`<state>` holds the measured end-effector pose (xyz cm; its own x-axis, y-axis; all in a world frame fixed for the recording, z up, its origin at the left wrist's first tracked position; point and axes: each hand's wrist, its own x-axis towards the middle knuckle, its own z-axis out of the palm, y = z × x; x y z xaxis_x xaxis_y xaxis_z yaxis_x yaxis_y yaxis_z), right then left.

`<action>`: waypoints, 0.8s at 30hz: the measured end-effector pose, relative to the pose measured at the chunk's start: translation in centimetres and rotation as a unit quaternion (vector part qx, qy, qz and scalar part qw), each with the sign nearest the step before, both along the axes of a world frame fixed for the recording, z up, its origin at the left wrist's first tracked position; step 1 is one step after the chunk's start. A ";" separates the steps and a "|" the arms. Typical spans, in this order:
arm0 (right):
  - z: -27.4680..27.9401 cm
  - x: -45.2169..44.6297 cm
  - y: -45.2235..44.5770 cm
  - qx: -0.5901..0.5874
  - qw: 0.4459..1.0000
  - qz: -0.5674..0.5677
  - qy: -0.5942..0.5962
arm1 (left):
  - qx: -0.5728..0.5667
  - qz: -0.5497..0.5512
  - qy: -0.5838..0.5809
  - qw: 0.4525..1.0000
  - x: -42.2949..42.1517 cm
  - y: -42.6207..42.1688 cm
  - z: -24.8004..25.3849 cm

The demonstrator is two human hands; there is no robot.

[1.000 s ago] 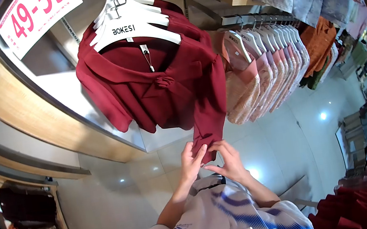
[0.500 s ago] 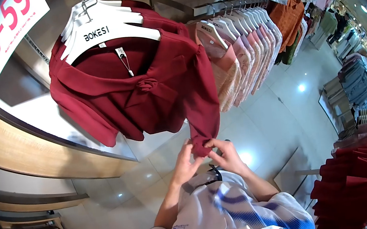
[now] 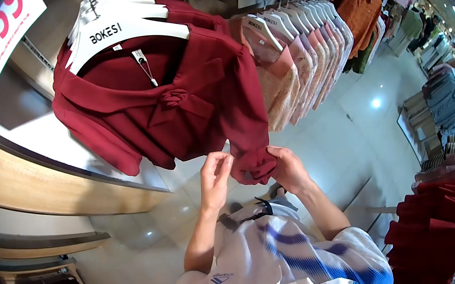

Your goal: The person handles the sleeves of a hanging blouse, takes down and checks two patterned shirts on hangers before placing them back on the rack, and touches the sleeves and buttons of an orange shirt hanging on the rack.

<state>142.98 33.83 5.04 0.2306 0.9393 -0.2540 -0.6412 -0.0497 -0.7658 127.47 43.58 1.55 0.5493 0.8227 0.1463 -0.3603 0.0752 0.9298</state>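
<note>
A dark red blouse with a fabric rosette and bow at its neckline hangs from a white hanger marked BOKESI. A small tag dangles inside the collar. Its sleeve on the right side is drawn down toward me, ending in a gathered cuff. My left hand has thumb and fingers pinched at the cuff's left edge. On the opposite edge, my right hand grips the cuff, thumb at the top and its other fingers partly hidden. The cuff is spread between both hands.
Pink and lilac patterned tops hang on a rail to the right, beside an orange garment. More red garments hang at the lower right. A wooden-edged display shelf curves along the left, below a price sign.
My hands have moved apart and slightly up, from bunching the cuff together to holding it at opposite edges. The cuff is now spread wider. The view has shifted slightly.
</note>
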 end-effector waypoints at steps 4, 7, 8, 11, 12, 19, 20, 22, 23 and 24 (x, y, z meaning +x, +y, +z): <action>0.3 0.9 0.4 -0.035 0.994 0.054 0.088 | -0.160 -0.039 -0.092 0.982 1.3 0.0 1.4; 2.0 0.4 0.9 -0.016 0.990 0.035 0.132 | -0.174 -0.060 -0.124 0.975 1.1 0.1 2.4; 2.4 0.4 0.9 -0.015 0.990 0.035 0.132 | -0.107 -0.092 -0.085 0.986 0.6 0.3 2.3; 3.3 0.5 1.1 -0.014 0.984 0.018 0.179 | -0.030 -0.100 -0.017 0.994 0.5 0.8 1.8; 3.3 0.7 1.1 0.023 0.985 0.031 0.168 | 0.048 -0.059 0.027 0.997 0.6 1.2 1.1; 1.6 0.5 1.7 0.102 0.990 0.088 0.052 | 0.326 0.064 0.126 0.935 0.6 1.9 0.8; 1.6 0.3 1.7 0.101 0.990 0.089 0.052 | 0.314 0.072 0.128 0.938 0.4 1.6 1.0; 1.4 -0.1 1.8 0.095 0.991 0.077 -0.049 | 0.325 0.073 0.154 0.930 -0.2 1.2 1.8; 1.3 -0.1 1.7 0.095 0.991 0.078 -0.048 | 0.339 0.041 0.184 0.922 -0.6 0.9 2.3; 1.2 -0.1 1.5 0.094 0.985 0.095 -0.109 | 0.358 0.050 0.217 0.907 -0.5 0.1 2.8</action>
